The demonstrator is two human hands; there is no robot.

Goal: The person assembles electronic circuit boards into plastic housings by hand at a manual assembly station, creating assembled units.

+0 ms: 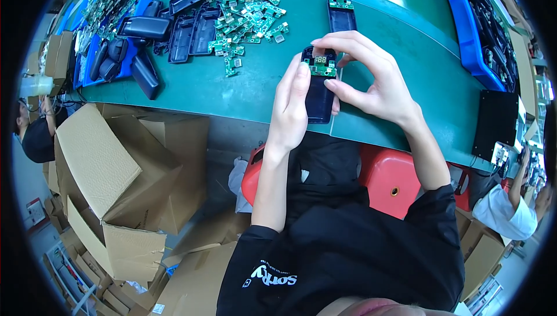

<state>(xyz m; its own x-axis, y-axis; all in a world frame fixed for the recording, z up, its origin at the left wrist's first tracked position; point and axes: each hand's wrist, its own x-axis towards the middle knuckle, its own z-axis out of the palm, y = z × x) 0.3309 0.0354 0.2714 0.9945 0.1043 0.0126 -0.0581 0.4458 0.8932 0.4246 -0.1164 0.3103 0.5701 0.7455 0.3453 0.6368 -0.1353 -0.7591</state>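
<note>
A black plastic housing half [318,102] is held upright near the table's front edge. A small green circuit board [322,69] with a digit display lies in its far end. My left hand [292,101] grips the housing along its left side, thumb near the board. My right hand [377,78] bends over from the right, its index finger at the housing's top edge and its thumb by the board's lower right corner. Just beyond my hands, a second housing half [342,21] lies on the table, also with a board in its far end.
Loose circuit boards [252,17] are heaped on the green table [209,87], beside black housings [188,37]. Blue bins stand at left [123,71] and right [477,60]. Below are cardboard boxes [116,165] and a red stool [390,182]. Other people work at both sides.
</note>
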